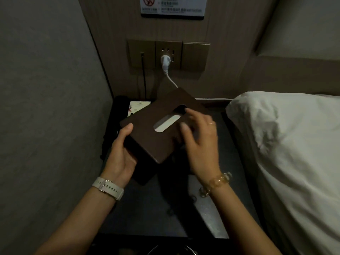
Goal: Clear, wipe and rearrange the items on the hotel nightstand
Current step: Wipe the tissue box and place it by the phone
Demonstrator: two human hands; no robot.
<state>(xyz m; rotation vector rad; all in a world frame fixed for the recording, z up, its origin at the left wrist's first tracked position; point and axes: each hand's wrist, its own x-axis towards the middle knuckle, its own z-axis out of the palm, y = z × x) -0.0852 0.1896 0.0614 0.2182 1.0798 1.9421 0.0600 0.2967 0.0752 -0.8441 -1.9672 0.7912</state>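
The left hand (pixel 121 153) curls its grip round the near corner of the tissue box (pixel 156 126), tilting it above the counter (pixel 165 208), likely to clear it; the right hand (pixel 200 142) spreads loosely over its slot.

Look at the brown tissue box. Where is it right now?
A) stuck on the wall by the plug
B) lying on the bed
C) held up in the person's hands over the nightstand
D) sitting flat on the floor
C: the left hand grips the tilted brown tissue box at its near corner, and the right hand has its fingers on the top beside the slot, above the dark nightstand.
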